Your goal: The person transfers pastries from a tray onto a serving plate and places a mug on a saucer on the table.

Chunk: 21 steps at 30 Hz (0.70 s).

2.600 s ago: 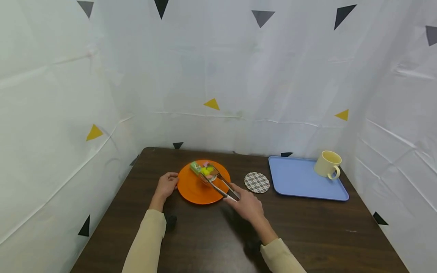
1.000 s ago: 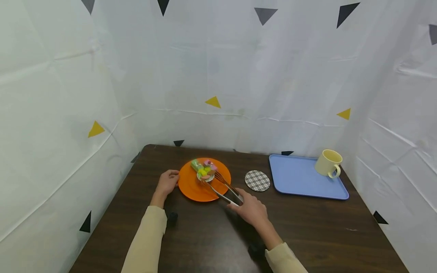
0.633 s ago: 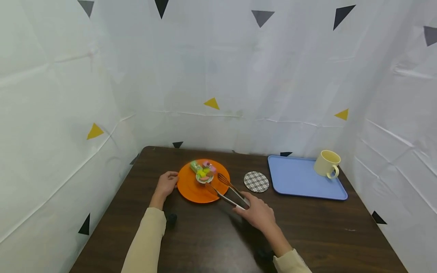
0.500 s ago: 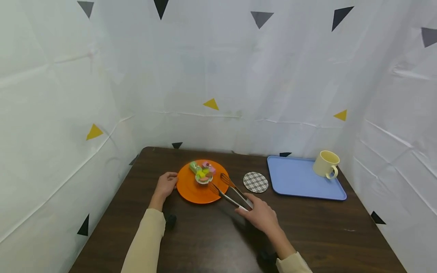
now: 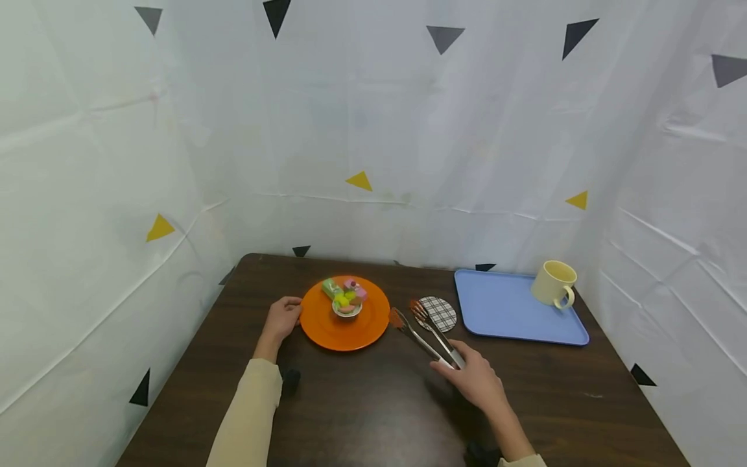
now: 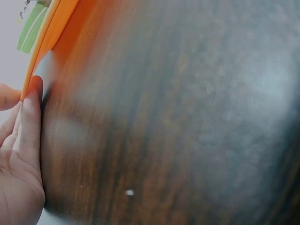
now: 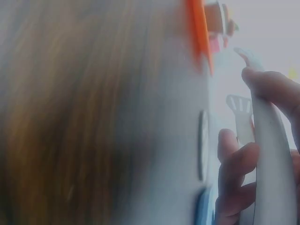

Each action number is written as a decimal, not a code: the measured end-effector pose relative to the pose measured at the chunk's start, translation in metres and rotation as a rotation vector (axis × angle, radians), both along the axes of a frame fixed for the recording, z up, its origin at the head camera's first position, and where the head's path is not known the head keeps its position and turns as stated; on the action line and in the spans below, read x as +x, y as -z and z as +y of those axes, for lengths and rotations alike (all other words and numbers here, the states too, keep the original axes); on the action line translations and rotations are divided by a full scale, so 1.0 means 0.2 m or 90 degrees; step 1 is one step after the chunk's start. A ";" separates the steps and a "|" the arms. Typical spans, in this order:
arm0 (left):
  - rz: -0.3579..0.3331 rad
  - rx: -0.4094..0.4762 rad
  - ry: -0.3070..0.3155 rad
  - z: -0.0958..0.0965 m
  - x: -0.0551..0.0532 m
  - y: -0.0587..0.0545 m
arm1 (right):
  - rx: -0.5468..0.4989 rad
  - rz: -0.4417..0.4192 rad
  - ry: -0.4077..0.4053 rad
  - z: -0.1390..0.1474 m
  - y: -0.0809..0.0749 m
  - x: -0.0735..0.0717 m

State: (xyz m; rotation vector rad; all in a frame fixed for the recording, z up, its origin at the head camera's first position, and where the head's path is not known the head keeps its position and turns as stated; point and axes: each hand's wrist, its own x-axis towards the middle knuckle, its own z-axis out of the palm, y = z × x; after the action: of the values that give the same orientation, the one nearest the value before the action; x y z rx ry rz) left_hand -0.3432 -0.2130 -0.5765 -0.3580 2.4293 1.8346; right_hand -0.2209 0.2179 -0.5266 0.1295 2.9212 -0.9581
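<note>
On the table's left half lies an orange plate (image 5: 327, 334). My left hand (image 5: 282, 318) pinches its left rim, thumb above and fingers beneath, as the left wrist view shows. On the plate are a small cup (image 5: 347, 314) filled with yellow and brownish pieces, a green wrapped-looking piece (image 5: 332, 289) and a pink piece (image 5: 356, 289). My right hand (image 5: 475, 379) grips metal tongs (image 5: 446, 345) with reddish-brown slotted ends. The ends stand apart with nothing between them, right of the plate and partly over the checked coaster (image 5: 441, 316).
A blue tray (image 5: 496, 311) lies at the right, bearing a yellow mug (image 5: 552, 284) at its far right corner. White curtains (image 5: 373, 117) with triangles surround the dark wooden table (image 5: 362, 402) at the back and sides.
The tongs have drawn back from the cup on the plate and moved right with my right hand, off the plate to near the coaster. The left hand stays at the plate's rim.
</note>
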 end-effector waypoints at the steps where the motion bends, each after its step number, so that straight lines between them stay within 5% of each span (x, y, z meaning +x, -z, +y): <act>1: 0.000 -0.003 0.001 0.00 0.00 0.00 | 0.003 0.001 0.008 0.02 0.00 0.01; 21: 0.018 -0.004 0.008 0.00 0.01 0.00 | 0.014 -0.014 0.104 0.49 -0.02 0.12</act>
State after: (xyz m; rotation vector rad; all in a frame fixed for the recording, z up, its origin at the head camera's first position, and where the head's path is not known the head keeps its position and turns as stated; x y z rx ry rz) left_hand -0.3411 -0.2130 -0.5772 -0.3183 2.4497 1.8404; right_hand -0.1971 0.3162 -0.5234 0.3835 2.9383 -0.9396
